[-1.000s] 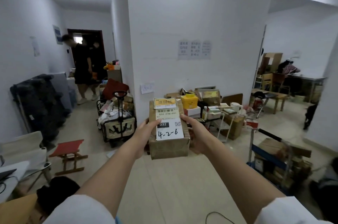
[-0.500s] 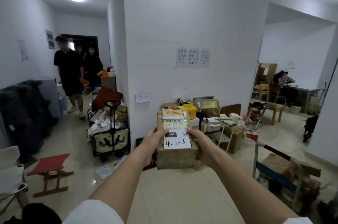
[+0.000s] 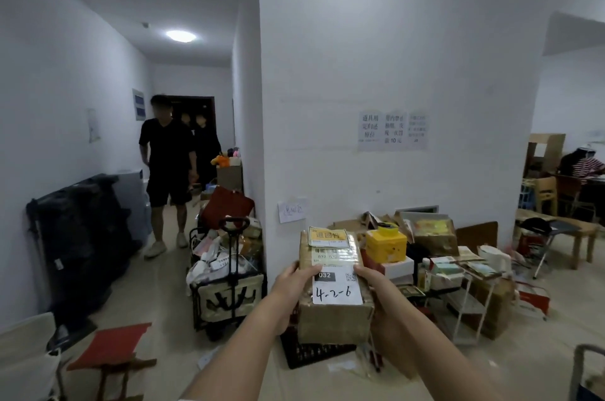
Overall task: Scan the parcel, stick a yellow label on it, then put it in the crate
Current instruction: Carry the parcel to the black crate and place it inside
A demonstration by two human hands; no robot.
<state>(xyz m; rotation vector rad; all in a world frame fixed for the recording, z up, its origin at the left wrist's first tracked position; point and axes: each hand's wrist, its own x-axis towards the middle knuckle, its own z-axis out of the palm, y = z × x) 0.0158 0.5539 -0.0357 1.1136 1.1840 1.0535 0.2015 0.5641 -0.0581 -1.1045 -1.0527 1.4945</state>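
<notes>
The left hand (image 3: 296,282) and right hand (image 3: 376,286) clamp the cardboard parcel (image 3: 334,318) by its side edges, yellow label (image 3: 328,236) at its far top edge, above the black crate (image 3: 307,351).

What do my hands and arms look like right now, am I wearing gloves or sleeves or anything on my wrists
No gloves: both the left hand and the right hand are bare. The forearms are uncovered too, with no watch, bracelet or ring visible. No sleeve cuff shows in this view; the upper arms run out of the bottom of the frame.
</notes>
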